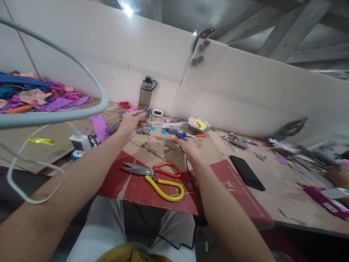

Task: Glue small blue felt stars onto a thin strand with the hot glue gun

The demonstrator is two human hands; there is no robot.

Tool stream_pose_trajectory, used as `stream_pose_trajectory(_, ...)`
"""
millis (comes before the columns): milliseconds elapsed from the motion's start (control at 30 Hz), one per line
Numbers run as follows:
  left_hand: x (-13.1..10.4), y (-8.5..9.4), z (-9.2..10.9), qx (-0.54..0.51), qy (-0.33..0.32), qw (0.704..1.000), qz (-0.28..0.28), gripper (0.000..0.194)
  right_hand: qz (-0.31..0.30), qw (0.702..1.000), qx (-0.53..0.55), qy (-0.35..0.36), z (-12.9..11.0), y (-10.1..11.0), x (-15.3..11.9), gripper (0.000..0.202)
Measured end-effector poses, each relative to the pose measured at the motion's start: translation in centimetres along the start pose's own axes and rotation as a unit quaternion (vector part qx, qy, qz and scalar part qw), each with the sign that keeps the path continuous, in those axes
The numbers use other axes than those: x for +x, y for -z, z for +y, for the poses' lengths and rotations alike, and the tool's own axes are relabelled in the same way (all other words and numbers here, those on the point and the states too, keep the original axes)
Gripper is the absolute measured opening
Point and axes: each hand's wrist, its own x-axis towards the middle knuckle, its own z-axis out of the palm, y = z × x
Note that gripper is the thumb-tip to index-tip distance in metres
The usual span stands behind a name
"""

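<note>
My left hand (132, 123) is raised over the far part of the cardboard, fingertips pinched on a small grey-blue piece (147, 110) whose exact kind is too small to make out. Below it a thin grey string (152, 150) trails onto the cardboard (139, 151). In my right hand (189, 148) is a blue glue gun (180, 134), its nozzle end pointing left toward the small blue star shapes (164, 131). A black cord runs down from that hand. Nearer to me lie open scissors (151, 174) with one red and one yellow handle, blades to the left.
A bottle (145, 92) and a small white digital display (157, 112) stand by the white partition. Colourful scraps (40, 96) pile up at left, near a white charger (81, 143) and looping cable. At right are a black phone (247, 172) and a magenta glue gun (324, 200), near another person's hand.
</note>
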Motion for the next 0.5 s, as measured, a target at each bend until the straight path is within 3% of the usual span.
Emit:
stream_pose_trajectory(100, 0.0, 0.0, -0.4, 0.031, -0.007, 0.999, -0.010, 0.013, 0.035, 0.995, 0.091, -0.024, -1.9, 0.4, -0.3, 0.024)
stream_pose_trajectory(200, 0.1, 0.1, -0.8, 0.051, -0.013, 0.999, -0.012, 0.015, 0.033, 0.958, 0.283, 0.035, -4.1, 0.7, -1.5, 0.035)
stream_pose_trajectory(267, 0.2, 0.1, -1.0, 0.067, -0.016, 0.998, -0.013, 0.014, 0.003, 0.939, 0.333, 0.087, -5.3, 1.0, -2.3, 0.037)
stream_pose_trajectory(367, 0.2, 0.1, -1.2, 0.092, -0.019, 0.995, -0.019, 0.013, -0.020, 0.943, 0.309, 0.125, -6.3, 1.3, -3.4, 0.028)
stream_pose_trajectory(500, 0.1, 0.1, -1.4, 0.115, -0.029, 0.993, -0.022, 0.014, -0.035, 0.967, 0.196, 0.160, -6.4, 1.2, -3.9, 0.022)
